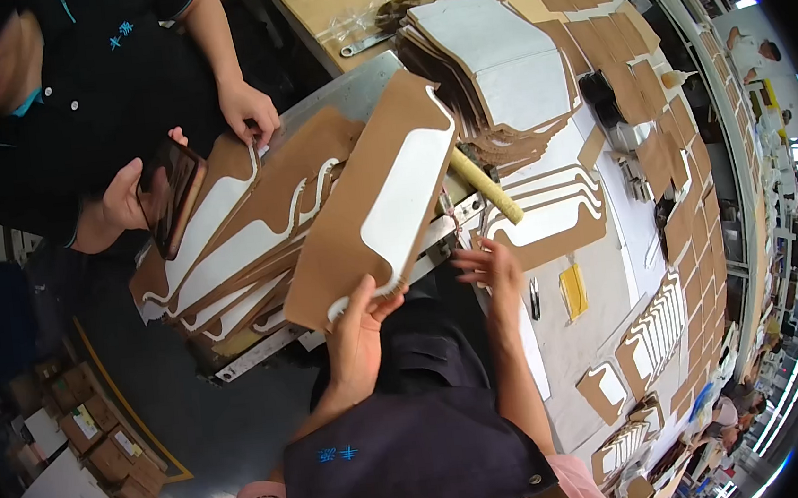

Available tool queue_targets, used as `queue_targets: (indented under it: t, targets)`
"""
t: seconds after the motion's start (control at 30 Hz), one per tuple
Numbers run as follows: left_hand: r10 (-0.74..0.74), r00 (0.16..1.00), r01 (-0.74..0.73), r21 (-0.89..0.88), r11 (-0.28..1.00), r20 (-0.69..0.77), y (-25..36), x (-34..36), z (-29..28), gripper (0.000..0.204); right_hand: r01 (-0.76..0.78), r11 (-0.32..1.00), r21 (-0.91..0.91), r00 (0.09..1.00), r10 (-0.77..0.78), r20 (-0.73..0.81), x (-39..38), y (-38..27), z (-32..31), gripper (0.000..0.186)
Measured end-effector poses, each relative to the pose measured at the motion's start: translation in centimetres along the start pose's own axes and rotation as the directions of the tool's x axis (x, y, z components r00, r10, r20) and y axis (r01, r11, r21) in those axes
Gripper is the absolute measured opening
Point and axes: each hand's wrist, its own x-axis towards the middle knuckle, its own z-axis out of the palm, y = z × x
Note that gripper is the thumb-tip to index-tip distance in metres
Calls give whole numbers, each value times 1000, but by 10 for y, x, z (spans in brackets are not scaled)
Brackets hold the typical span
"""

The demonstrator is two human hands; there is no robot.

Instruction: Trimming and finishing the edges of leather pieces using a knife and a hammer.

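Observation:
My left hand [358, 319] grips a long brown board with a white shaped panel [408, 191] by its lower end, holding it tilted in front of me. My right hand [492, 279], fingers apart and blurred, is to the right of that board, just below a pale yellow roll [489, 189]. Beneath the held board, on a metal-edged stand, lie overlapping brown pieces with white shapes [222, 283]. To my right are more such stacked pieces [551, 245], a small yellow piece [574, 292] and a slim dark tool [535, 299].
A co-worker [64, 107] stands at the left, one hand holding a phone [176, 197], the other on the pieces. A pile of large boards [496, 51] is at the back. Many brown sheets [656, 151] cover the right table. Cardboard boxes [92, 428] lie low on the left.

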Motion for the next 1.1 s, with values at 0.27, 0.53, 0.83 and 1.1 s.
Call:
queue_targets:
  t: [0.27,0.53,0.83,1.1]
  targets:
    - [26,802,-592,788,171,597,-10,-22,-43,60,-237,916,323,916,101,387,64,-88,81,55]
    - [89,960,-34,-208,978,264,30,86,-3,63,-198,964,-175,427,246,870,143,-129,68,52]
    - [475,850,-445,174,879,-226,44,175,49,69,147,907,-394,668,203,716,196,-98,64,36]
    - [486,870,-463,203,863,-80,36,209,57,64,703,139,-698,695,-343,632,205,-34,60,32]
